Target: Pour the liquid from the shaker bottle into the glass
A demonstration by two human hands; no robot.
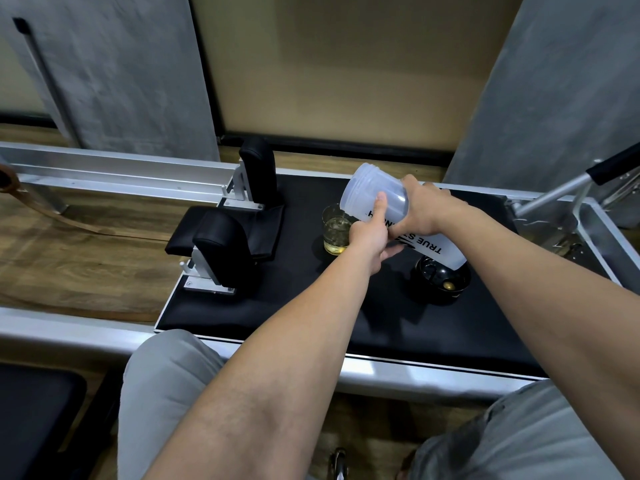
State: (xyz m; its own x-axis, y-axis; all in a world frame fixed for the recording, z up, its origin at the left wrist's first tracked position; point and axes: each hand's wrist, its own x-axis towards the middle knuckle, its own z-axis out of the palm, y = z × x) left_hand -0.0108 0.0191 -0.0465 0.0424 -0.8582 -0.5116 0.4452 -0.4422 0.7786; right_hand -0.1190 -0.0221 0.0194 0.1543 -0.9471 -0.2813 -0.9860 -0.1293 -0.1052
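Observation:
A translucent shaker bottle point(370, 192) with black lettering is tipped steeply, its open mouth down over a small glass point(335, 232). The glass stands on the black padded platform point(298, 299) and holds yellowish liquid in its lower part; a thin stream runs into it from the bottle's rim. My right hand point(424, 211) is wrapped around the middle of the bottle. My left hand point(372, 233) supports the bottle from below, thumb pressed on its side near the mouth. The bottle's base points back toward the right.
The black shaker lid point(441, 280) lies upside down on the platform just right of the glass, under the bottle's base. Two black padded rests point(225, 247) stand at the platform's left end. Metal rails frame the platform; a metal bar point(554, 188) rises at right.

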